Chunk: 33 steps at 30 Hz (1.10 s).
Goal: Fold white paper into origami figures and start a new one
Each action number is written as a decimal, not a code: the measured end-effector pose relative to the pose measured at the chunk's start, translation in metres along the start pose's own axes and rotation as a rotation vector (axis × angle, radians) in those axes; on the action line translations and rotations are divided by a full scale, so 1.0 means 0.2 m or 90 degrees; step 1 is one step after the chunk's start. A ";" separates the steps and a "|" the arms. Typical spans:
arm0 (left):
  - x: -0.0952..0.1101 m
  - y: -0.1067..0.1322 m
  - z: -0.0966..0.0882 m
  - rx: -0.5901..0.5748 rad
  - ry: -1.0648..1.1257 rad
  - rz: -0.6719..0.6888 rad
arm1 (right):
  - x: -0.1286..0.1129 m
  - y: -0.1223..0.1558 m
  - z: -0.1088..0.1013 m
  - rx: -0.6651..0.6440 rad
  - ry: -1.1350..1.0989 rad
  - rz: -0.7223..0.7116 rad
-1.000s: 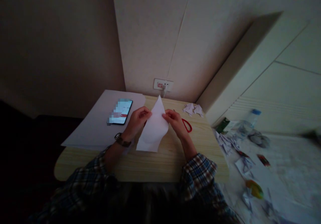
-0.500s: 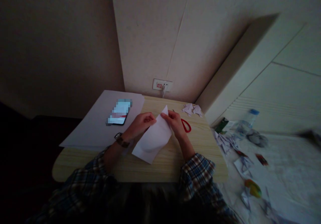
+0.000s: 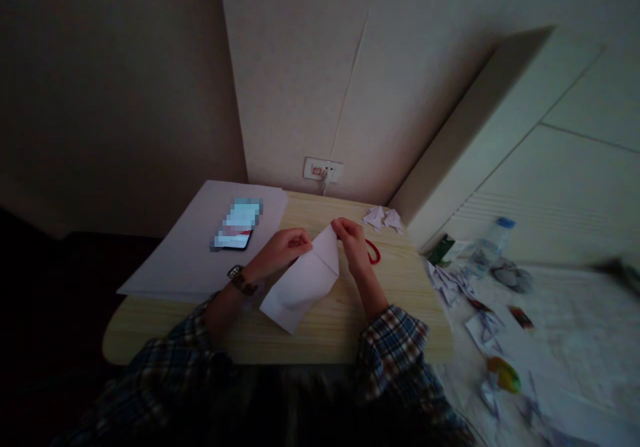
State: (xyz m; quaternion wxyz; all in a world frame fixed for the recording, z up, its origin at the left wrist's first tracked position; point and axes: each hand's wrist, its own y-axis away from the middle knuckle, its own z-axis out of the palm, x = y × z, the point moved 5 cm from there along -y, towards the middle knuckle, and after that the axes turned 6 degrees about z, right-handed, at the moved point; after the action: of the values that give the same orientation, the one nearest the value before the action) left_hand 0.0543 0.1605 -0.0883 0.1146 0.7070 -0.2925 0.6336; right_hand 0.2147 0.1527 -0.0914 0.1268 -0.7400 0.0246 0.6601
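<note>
A white sheet of paper (image 3: pixel 305 287) is held up at a slant over the small wooden table (image 3: pixel 395 340), with a crease line crossing its upper part. My left hand (image 3: pixel 287 245) pinches its left edge between thumb and fingers. At the top corner, my right hand (image 3: pixel 351 239) grips the paper with closed fingertips. Just behind my right hand lies a pair of scissors with a red handle (image 3: pixel 373 252); the rest of it is hidden.
A phone (image 3: pixel 239 225) rests on a stack of large white paper (image 3: pixel 175 253) at the left. Two folded paper pieces (image 3: pixel 383 218) sit at the back right corner. Beside the table, a white bed surface (image 3: pixel 575 340) bears a bottle (image 3: pixel 493 243), folded papers and a mango-like fruit (image 3: pixel 504 375).
My right hand has shifted its grip to the paper's top corner, and the corner now bends toward it. A crease shows across the upper part. My left hand has barely moved.
</note>
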 end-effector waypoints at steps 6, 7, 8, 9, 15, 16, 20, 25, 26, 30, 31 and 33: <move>-0.02 0.00 0.00 -0.012 -0.002 -0.004 | 0.01 0.01 -0.01 0.032 -0.012 0.017; -0.02 0.00 0.00 -0.012 0.001 -0.005 | 0.02 0.01 -0.01 0.034 -0.018 0.028; -0.02 0.00 0.00 -0.008 0.002 -0.005 | 0.02 0.01 -0.01 0.027 -0.023 0.037; -0.02 0.00 -0.01 0.003 0.000 -0.005 | 0.02 0.01 0.00 0.013 -0.024 0.042; -0.03 0.00 -0.05 0.077 -0.015 -0.008 | 0.00 0.00 0.03 -0.043 0.066 -0.001; -0.02 -0.01 -0.05 0.074 -0.013 -0.008 | 0.00 0.00 0.03 -0.030 0.093 -0.014; -0.02 0.00 -0.06 0.084 -0.007 -0.003 | 0.00 0.00 0.03 0.006 0.156 -0.029; -0.05 -0.01 -0.08 0.123 0.007 -0.019 | -0.01 0.01 0.06 -0.048 0.186 -0.037; -0.07 -0.01 -0.08 0.114 0.004 -0.029 | -0.02 0.01 0.06 -0.038 0.209 -0.048; -0.11 -0.02 -0.06 0.054 -0.002 -0.054 | -0.05 0.03 0.07 -0.035 0.284 -0.058; -0.11 -0.02 -0.06 0.057 0.014 -0.050 | -0.05 0.04 0.08 -0.050 0.289 -0.055; -0.09 -0.03 -0.07 0.089 0.058 -0.037 | -0.05 0.05 0.11 -0.088 0.292 -0.060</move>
State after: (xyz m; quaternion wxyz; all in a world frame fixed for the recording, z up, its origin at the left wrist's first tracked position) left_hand 0.0451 0.1769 -0.1021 0.0965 0.6919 -0.2214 0.6804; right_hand 0.1907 0.1467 -0.0849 0.0980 -0.8776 -0.0270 0.4685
